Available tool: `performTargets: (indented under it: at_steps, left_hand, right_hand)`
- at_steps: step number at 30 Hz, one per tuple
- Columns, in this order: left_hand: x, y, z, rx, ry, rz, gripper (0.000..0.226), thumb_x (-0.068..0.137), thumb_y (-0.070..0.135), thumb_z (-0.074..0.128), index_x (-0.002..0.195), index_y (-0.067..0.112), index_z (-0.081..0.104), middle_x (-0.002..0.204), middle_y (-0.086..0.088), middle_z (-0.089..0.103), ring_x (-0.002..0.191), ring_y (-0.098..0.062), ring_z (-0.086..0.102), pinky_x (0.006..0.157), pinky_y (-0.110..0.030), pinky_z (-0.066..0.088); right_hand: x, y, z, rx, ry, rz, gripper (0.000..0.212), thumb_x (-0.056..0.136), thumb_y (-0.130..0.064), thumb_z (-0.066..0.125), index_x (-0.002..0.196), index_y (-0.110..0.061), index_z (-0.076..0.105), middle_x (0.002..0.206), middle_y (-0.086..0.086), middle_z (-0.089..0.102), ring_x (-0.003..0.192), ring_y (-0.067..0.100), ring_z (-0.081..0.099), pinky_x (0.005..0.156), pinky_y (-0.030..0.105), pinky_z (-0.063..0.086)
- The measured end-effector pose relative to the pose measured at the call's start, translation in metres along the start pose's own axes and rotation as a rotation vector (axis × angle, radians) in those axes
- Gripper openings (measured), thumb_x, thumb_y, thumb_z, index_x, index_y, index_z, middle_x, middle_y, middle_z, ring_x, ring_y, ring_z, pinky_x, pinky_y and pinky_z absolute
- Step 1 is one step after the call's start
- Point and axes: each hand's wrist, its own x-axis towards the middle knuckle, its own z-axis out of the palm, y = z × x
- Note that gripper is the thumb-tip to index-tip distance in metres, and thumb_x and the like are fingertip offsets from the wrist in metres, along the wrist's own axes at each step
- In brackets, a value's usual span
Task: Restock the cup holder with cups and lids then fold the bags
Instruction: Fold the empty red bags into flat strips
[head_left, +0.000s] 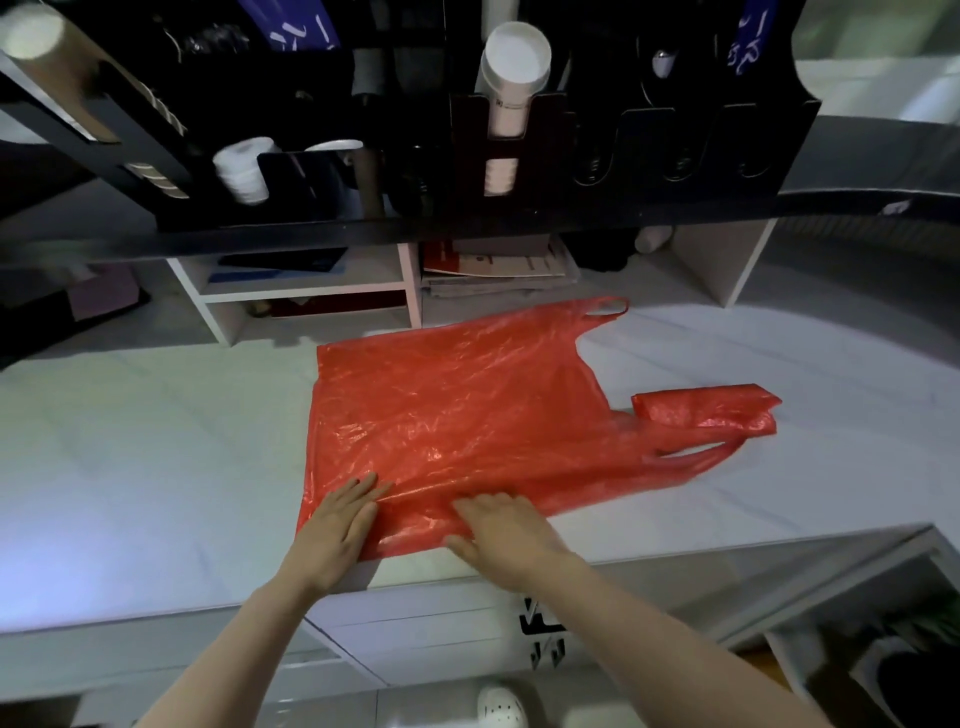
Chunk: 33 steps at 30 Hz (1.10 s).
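Pins the near-left corner of the red bag (457, 410) flat to the bench (156, 441) with the left grip (337, 525), open with fingers straight, seemingly to keep the sheet spread for a fold. Bears down further right on the same near edge with the right grip (501, 525), fingers bent onto the plastic; cannot tell whether pinching or only pressing. Leaves a folded bag (706, 410) just beside the handles, likely parked out of the way.

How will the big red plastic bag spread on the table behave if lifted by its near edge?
Probably floppy: the thin red plastic carrier bag lies limp and crinkled, so it should drape. Likely very light, and its glossy film may slide on the white table cover.
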Motion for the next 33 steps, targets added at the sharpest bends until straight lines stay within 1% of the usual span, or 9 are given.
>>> performTargets:
  at_steps: [3, 6, 9, 14, 17, 21, 25, 27, 33]
  left_hand:
    - [0.0, 0.0, 0.003, 0.093, -0.008, -0.001, 0.054, 0.1, 0.051, 0.02, 0.147, 0.026, 0.024, 0.155, 0.007, 0.02, 0.145, -0.015, 0.016, 0.118, -0.031, 0.009]
    - [-0.003, -0.004, 0.011, 0.276, -0.033, 0.004, 0.1, 0.069, 0.084, -0.015, 0.148, 0.028, 0.005, 0.156, 0.009, 0.001, 0.147, -0.014, 0.002, 0.119, -0.033, 0.004]
    - [-0.003, -0.007, 0.015, 0.295, -0.017, 0.007, 0.098, 0.065, 0.09, -0.009, 0.146, 0.034, -0.006, 0.155, 0.012, -0.006, 0.146, -0.014, -0.006, 0.118, -0.033, -0.001]
    - [-0.004, -0.007, 0.014, 0.314, -0.019, 0.036, 0.093, 0.07, 0.091, 0.011, 0.147, 0.042, -0.005, 0.156, 0.013, -0.009, 0.142, -0.01, -0.016, 0.115, -0.032, -0.007]
    - [-0.005, -0.004, 0.014, 0.316, -0.018, 0.047, 0.092, 0.072, 0.088, 0.012, 0.148, 0.039, -0.002, 0.157, 0.011, -0.007, 0.144, -0.013, -0.014, 0.116, -0.034, -0.008]
    - [-0.006, -0.003, 0.014, 0.341, -0.037, 0.07, 0.09, 0.073, 0.087, 0.009, 0.148, 0.038, -0.003, 0.157, 0.01, -0.007, 0.145, -0.014, -0.013, 0.117, -0.035, -0.008]
    - [-0.005, -0.008, 0.009, 0.402, -0.084, 0.094, 0.096, 0.068, 0.09, 0.0, 0.148, 0.036, -0.008, 0.155, 0.01, -0.014, 0.146, -0.017, -0.01, 0.116, -0.035, -0.011]
    - [-0.005, -0.012, 0.006, 0.42, -0.093, 0.084, 0.099, 0.066, 0.091, 0.001, 0.147, 0.036, -0.01, 0.155, 0.009, -0.014, 0.147, -0.018, -0.009, 0.117, -0.036, -0.01]
    - [-0.008, -0.016, 0.005, 0.41, -0.11, 0.036, 0.104, 0.06, 0.096, 0.006, 0.145, 0.039, -0.016, 0.154, 0.011, -0.016, 0.145, -0.023, -0.015, 0.117, -0.042, -0.006]
  right_hand:
    - [-0.015, 0.035, 0.002, -0.047, 0.076, 0.187, 0.055, 0.094, -0.062, 0.021, 0.117, -0.024, 0.054, 0.115, 0.002, 0.06, 0.11, 0.025, 0.051, 0.101, 0.043, 0.033]
    - [-0.044, 0.086, 0.006, -0.034, 0.21, 0.395, 0.055, 0.093, -0.063, 0.023, 0.125, -0.028, 0.051, 0.129, 0.001, 0.053, 0.12, 0.023, 0.045, 0.1, 0.039, 0.036]
    - [-0.079, 0.134, 0.0, -0.008, 0.289, 0.597, 0.053, 0.093, -0.063, 0.023, 0.135, -0.036, 0.038, 0.15, -0.002, 0.034, 0.133, 0.028, 0.034, 0.101, 0.047, 0.036]
    - [-0.096, 0.155, -0.016, 0.045, 0.482, 0.748, 0.044, 0.089, -0.044, 0.054, 0.125, -0.019, 0.053, 0.132, 0.01, 0.049, 0.118, 0.034, 0.042, 0.093, 0.048, 0.039]
    - [-0.087, 0.139, -0.019, 0.045, 0.648, 0.682, 0.047, 0.081, -0.024, 0.069, 0.123, -0.012, 0.053, 0.13, 0.018, 0.048, 0.12, 0.038, 0.04, 0.097, 0.052, 0.034]
    - [-0.066, 0.126, -0.022, -0.091, 0.632, 0.434, 0.056, 0.066, -0.005, 0.075, 0.121, -0.012, 0.061, 0.128, 0.016, 0.053, 0.122, 0.038, 0.046, 0.1, 0.052, 0.028]
    - [-0.064, 0.127, -0.018, -0.375, 0.739, 0.134, 0.019, 0.062, 0.007, 0.065, 0.074, -0.008, 0.066, 0.075, 0.009, 0.063, 0.069, 0.029, 0.063, 0.073, 0.047, 0.049]
    - [-0.069, 0.134, -0.013, -0.409, 0.75, 0.048, 0.017, 0.068, 0.003, 0.051, 0.07, -0.008, 0.064, 0.07, 0.008, 0.062, 0.061, 0.029, 0.061, 0.065, 0.043, 0.05]
    - [-0.087, 0.152, -0.005, -0.286, 0.603, 0.13, 0.036, 0.044, 0.016, 0.079, 0.069, -0.002, 0.06, 0.068, 0.012, 0.059, 0.052, 0.029, 0.055, 0.039, 0.035, 0.046]
